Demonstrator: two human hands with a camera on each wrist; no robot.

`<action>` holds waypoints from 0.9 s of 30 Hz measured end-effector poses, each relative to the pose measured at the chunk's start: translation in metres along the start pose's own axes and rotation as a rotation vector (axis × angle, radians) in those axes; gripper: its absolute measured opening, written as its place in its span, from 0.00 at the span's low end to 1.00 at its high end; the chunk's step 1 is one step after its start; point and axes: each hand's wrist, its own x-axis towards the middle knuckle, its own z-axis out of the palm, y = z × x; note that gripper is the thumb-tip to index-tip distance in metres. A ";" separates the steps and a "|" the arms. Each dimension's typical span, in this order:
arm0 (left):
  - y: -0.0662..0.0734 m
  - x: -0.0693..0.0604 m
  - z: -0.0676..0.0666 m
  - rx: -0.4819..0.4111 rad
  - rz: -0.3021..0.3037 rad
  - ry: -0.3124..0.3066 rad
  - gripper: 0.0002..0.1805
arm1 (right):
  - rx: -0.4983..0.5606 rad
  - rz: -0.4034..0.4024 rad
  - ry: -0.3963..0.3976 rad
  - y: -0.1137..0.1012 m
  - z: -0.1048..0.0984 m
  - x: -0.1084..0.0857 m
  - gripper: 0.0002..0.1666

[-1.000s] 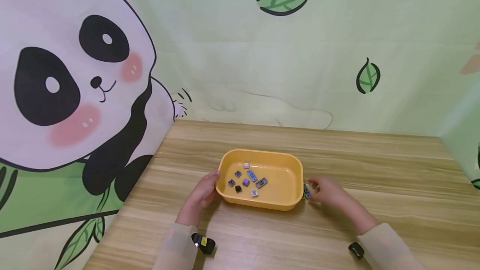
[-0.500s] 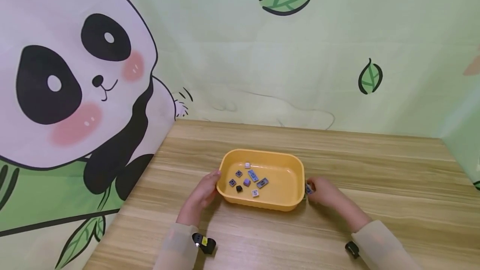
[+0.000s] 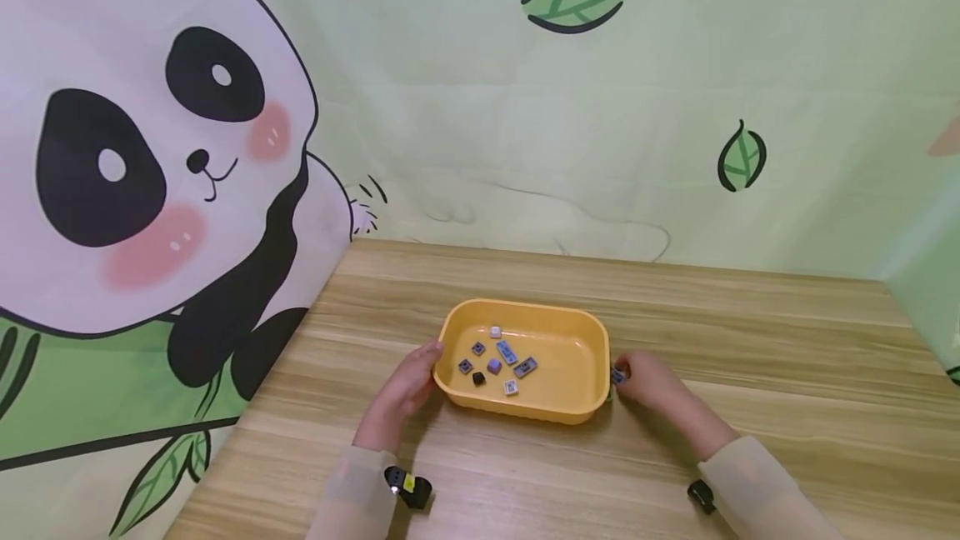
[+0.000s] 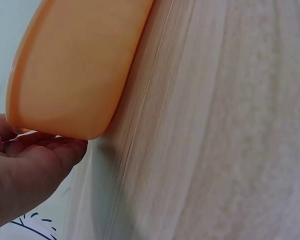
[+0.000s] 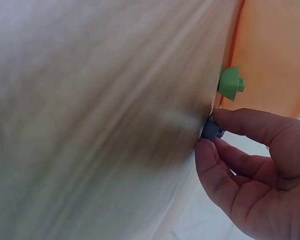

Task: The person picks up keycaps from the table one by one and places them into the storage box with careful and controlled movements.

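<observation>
In the head view a yellow tray point(image 3: 558, 417) holds several keyboard keycaps, among them a blue one point(image 3: 506, 352), a purple one point(image 3: 493, 366) and a black one point(image 3: 478, 378). My left hand point(image 3: 401, 386) grips the tray at its left end, its fingers against the outer wall in the left wrist view. Just outside the tray's right end, my right hand point(image 3: 660, 390) pinches a dark grey-blue keycap point(image 5: 210, 130) between thumb and fingers, low by the tabletop. A green keycap point(image 5: 229, 83) stands close to the tray wall, beside the pinched one.
The tray stands on a wood-grain table point(image 3: 787, 340). Behind the table rises a pale green cloth backdrop point(image 3: 465, 107) with a panda and leaves printed on it. A small black camera point(image 3: 407, 486) is on the left wrist, another point(image 3: 702, 496) on the right.
My right hand has closed in slightly toward the tray, its fingers drawing together on the dark keycap outside the right end. The left hand and the tray stay nearly where they were.
</observation>
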 end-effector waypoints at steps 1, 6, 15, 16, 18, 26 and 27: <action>0.000 0.000 0.000 -0.002 0.001 -0.001 0.29 | -0.005 -0.005 0.004 0.000 -0.001 0.000 0.16; -0.002 0.000 0.001 -0.001 0.000 0.002 0.29 | 0.048 0.012 0.000 0.004 -0.005 -0.002 0.13; -0.008 0.000 0.000 0.005 0.000 0.004 0.29 | 0.093 0.029 -0.010 0.007 -0.027 -0.004 0.16; -0.008 0.000 0.000 0.008 0.000 0.003 0.29 | 0.085 0.027 -0.009 0.006 -0.031 -0.004 0.16; -0.008 0.000 0.000 0.005 -0.007 0.006 0.29 | 0.072 0.015 -0.006 0.005 -0.038 -0.003 0.17; -0.002 0.000 0.001 -0.007 0.007 -0.007 0.29 | 0.067 -0.031 0.003 -0.009 -0.068 0.007 0.18; -0.002 -0.001 0.001 -0.008 0.011 -0.011 0.29 | 0.060 -0.043 0.013 -0.011 -0.071 0.008 0.18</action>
